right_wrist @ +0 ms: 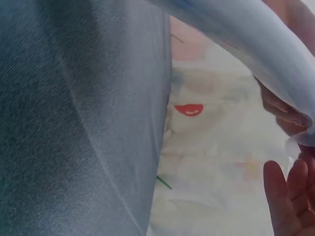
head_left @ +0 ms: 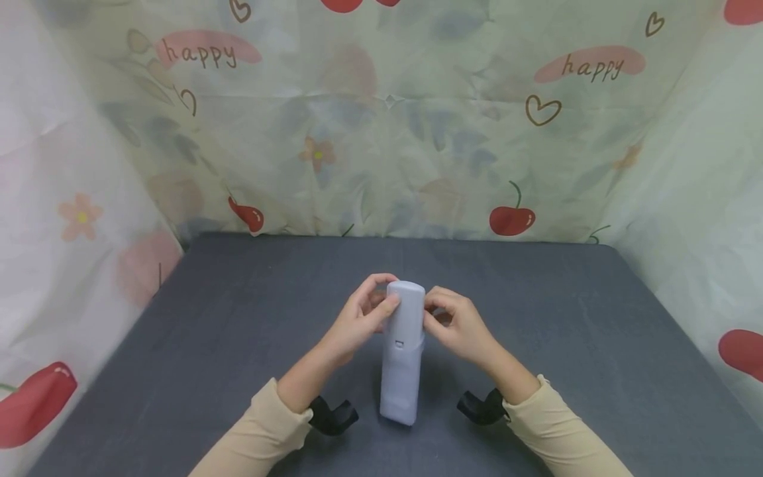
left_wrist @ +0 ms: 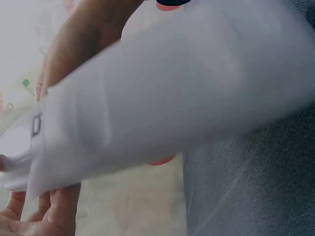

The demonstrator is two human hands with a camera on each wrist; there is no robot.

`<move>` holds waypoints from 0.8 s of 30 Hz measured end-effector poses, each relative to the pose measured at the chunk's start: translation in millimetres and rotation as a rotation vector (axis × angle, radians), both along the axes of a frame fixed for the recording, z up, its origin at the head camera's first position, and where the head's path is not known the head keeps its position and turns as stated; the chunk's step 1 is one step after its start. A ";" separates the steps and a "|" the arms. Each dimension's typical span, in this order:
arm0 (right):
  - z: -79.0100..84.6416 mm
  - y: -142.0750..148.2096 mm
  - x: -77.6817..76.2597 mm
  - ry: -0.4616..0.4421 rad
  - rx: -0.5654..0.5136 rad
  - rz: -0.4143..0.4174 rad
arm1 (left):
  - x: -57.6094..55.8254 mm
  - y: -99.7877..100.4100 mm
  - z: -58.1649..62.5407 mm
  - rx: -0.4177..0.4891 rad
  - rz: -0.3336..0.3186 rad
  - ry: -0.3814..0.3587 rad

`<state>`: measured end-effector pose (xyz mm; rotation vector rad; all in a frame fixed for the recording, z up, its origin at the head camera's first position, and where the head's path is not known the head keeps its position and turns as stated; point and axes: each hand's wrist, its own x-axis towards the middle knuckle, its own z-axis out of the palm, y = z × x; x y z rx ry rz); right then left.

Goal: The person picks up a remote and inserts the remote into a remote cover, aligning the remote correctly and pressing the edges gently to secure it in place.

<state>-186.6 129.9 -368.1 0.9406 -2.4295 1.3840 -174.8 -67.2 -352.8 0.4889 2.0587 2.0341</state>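
A white remote control (head_left: 407, 311) stands roughly upright, its back with a small latch facing me. Its lower part sits inside a white, slightly translucent sleeve (head_left: 401, 384), which also fills much of the left wrist view (left_wrist: 162, 83). My left hand (head_left: 360, 315) grips the upper end, thumb on the near face and fingers behind it. At the right edge, my right hand (head_left: 459, 321) has bent fingers and thumb pinching at the sleeve's upper rim; the contact is partly hidden. Several of its fingers (right_wrist: 290, 196) show in the right wrist view.
A dark grey cloth-covered table (head_left: 238, 318) lies beneath the hands. Patterned curtains (head_left: 381, 132) with cherries, flowers and hearts enclose its back and sides. Black straps (head_left: 334, 417) sit at both wrists, near the beige cuffs.
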 end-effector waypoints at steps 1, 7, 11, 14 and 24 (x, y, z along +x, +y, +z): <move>-0.3 -0.3 0.0 0.019 -0.001 -0.011 | 0.6 0.6 0.4 -0.016 0.006 0.017; -3.7 -1.4 0.0 0.144 -0.002 -0.061 | 2.7 3.0 -1.3 -0.074 0.027 0.151; -5.0 -2.3 0.5 0.206 0.000 -0.065 | 2.7 4.1 -2.8 -0.084 0.059 0.152; -4.5 -3.0 0.5 0.231 -0.017 -0.061 | 2.4 4.8 -3.2 -0.077 0.092 0.106; -1.1 -2.4 -0.1 -0.148 -0.158 -0.034 | -0.4 2.7 -1.2 -0.086 0.045 0.060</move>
